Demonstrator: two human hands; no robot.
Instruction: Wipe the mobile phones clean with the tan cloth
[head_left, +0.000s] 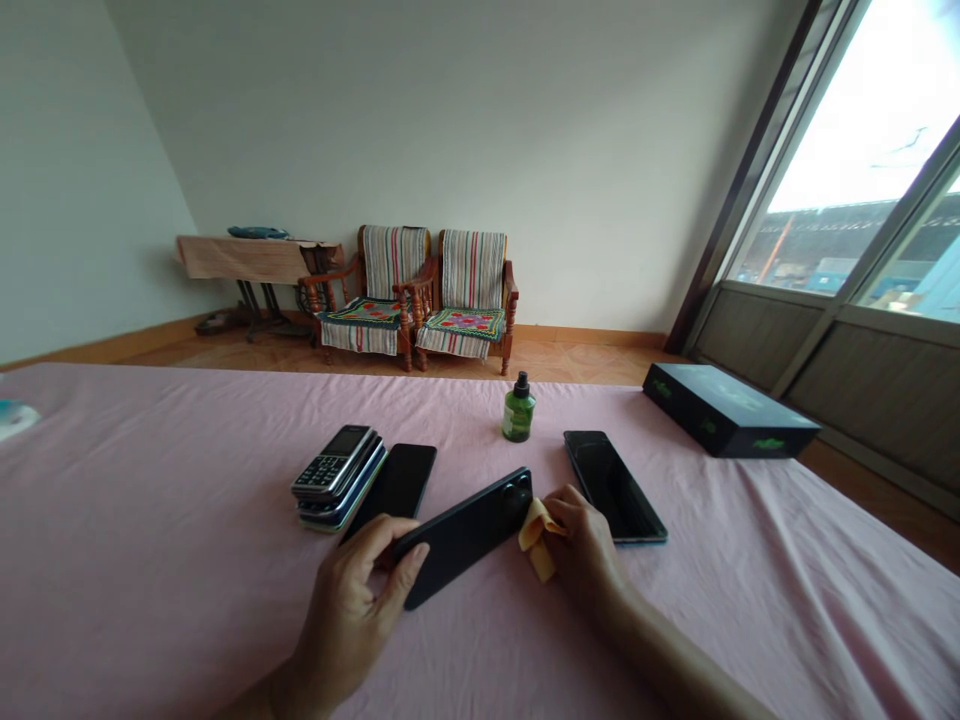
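Note:
My left hand [360,590] grips one end of a dark smartphone [469,540], thumb on its back and fingers behind. The phone is tilted, with its camera end up and to the right. A yellow cloth [538,540] is bunched in the fingers of my right hand [585,545], close against the phone's camera end; whether it touches cannot be made out. Left of the held phone stands a stack of phones with a keypad phone [337,462] on top. Beside the stack lies another black phone [401,480], partly hidden by my left hand. A larger black phone [615,487] lies right of my right hand.
A green spray bottle [519,410] stands upright behind the held phone. At the back right sits a black box [727,410] on the pink cloth [187,560]. Beyond the far edge are two wooden chairs [465,300] and a covered table [247,258].

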